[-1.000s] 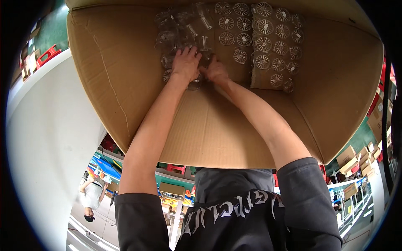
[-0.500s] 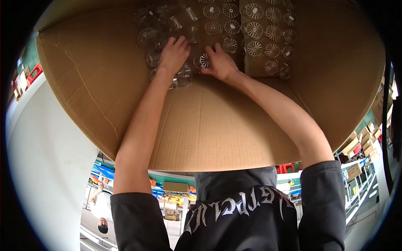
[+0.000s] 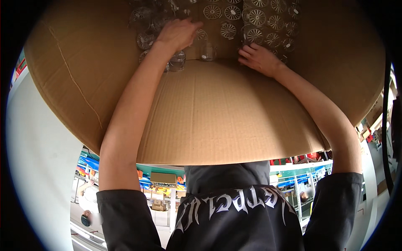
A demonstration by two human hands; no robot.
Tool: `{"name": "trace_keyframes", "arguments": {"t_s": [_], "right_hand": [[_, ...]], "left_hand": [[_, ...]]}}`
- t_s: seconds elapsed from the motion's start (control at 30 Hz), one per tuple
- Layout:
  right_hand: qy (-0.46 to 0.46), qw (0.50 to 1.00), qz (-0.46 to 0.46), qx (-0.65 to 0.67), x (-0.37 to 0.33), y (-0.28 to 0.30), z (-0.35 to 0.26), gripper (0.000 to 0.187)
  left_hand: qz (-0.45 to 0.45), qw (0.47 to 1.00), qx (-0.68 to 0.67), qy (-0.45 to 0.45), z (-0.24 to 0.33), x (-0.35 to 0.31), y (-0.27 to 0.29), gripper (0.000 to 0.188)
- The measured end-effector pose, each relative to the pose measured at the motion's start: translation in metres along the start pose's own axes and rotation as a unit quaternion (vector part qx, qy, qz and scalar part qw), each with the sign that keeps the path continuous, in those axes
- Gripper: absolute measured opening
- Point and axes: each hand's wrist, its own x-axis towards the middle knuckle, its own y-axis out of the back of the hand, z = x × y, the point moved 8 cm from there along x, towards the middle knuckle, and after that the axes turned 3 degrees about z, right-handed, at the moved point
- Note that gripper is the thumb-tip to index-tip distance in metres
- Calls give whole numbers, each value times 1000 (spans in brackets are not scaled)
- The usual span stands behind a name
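Both my arms reach into a large cardboard box [image 3: 217, 113]. My left hand [image 3: 180, 34] is over clear cup-like pieces [image 3: 146, 41] jumbled at the left; its fingers are stretched, index finger toward a clear round piece [image 3: 202, 34], and I see nothing held. My right hand [image 3: 260, 58] is open beside the upright edge of a cardboard layer [image 3: 245, 37], fingertips at its near corner. On that layer sit rows of clear pieces with spoked round bases [image 3: 256, 17]. Between my hands, a clear cup [image 3: 208, 53] stands by the near wall.
More spoked clear pieces [image 3: 212, 11] stand in rows at the far middle. The box's side walls [image 3: 63, 83] rise left and right of my arms. Beyond the box are shelves with cartons [image 3: 164, 179] and a person in white [image 3: 88, 201].
My right hand has left the clear piece in the middle and moved right to the cardboard layer's edge. My left hand has shifted slightly right and farther in. The view has tilted a little.
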Motion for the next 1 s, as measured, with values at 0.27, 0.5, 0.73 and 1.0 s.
{"name": "trace_keyframes", "arguments": {"t_s": [0.27,0.5,0.73,1.0], "right_hand": [[-42,996,-37,72,21,13,-5,22],[-119,987,-49,95,63,15,-19,23],[-559,698,-161,418,99,-83,0,51],[-477,805,-129,329,108,-61,-4,55]], "left_hand": [[-140,965,-204,87,-10,11,-33,44],[-259,846,-394,247,-17,5,-52,44],[-237,818,-461,251,-15,11,-38,42],[-276,754,-543,245,-13,-3,-49,52]]}}
